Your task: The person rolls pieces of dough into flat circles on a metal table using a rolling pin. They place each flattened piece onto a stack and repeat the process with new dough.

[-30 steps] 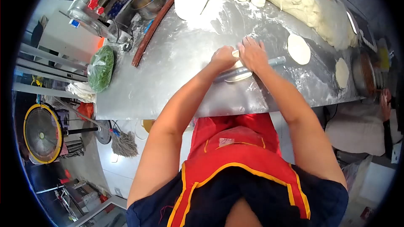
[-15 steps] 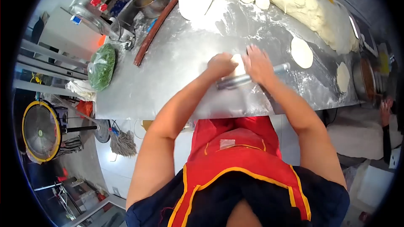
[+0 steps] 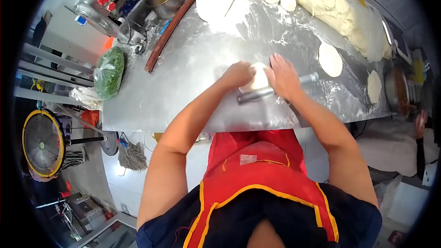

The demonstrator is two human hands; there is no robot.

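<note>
A small flat dough round (image 3: 258, 77) lies on the floured steel table (image 3: 193, 78) in front of me. My left hand (image 3: 238, 73) rests on its left edge, fingers curled onto the dough. My right hand (image 3: 284, 77) lies palm down on a metal rolling pin (image 3: 257, 94) that runs across the near side of the dough. The middle of the pin is hidden under my right hand, and its far end (image 3: 308, 78) sticks out to the right.
Two rolled rounds (image 3: 330, 59) lie at the right and a larger one (image 3: 214, 0) at the back, beside a long dough mass (image 3: 335, 9). A wooden stick (image 3: 166, 33), metal bowl (image 3: 164, 1), bag of greens (image 3: 108, 73) and another person's hand (image 3: 420, 121) lie around.
The rolling pin has come toward me, from across the dough's middle to its near edge. My left hand has shifted onto the dough's left side.
</note>
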